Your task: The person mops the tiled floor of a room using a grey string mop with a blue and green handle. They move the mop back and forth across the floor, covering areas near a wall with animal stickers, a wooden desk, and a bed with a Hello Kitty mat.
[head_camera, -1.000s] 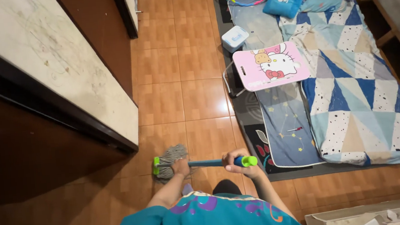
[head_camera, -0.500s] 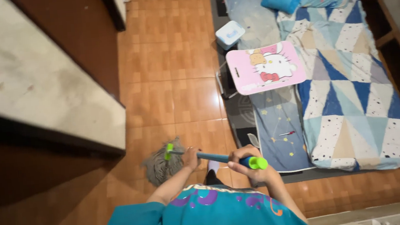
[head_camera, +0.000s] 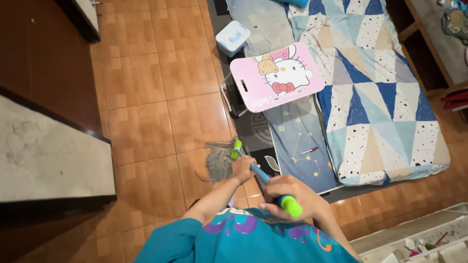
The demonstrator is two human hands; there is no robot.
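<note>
Mop [head_camera: 221, 160] sits on the floor [head_camera: 146, 105]; left hand [head_camera: 243, 169] and right hand [head_camera: 281, 192] both grip its blue handle [head_camera: 261, 176] tight.

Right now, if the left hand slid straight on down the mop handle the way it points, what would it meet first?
The left hand grips the blue mop handle just behind the green clamp. Going straight on, it would likely meet that clamp first, then the grey mop head on the tiled floor. The dark mat lies beyond; depth is unclear.
</note>
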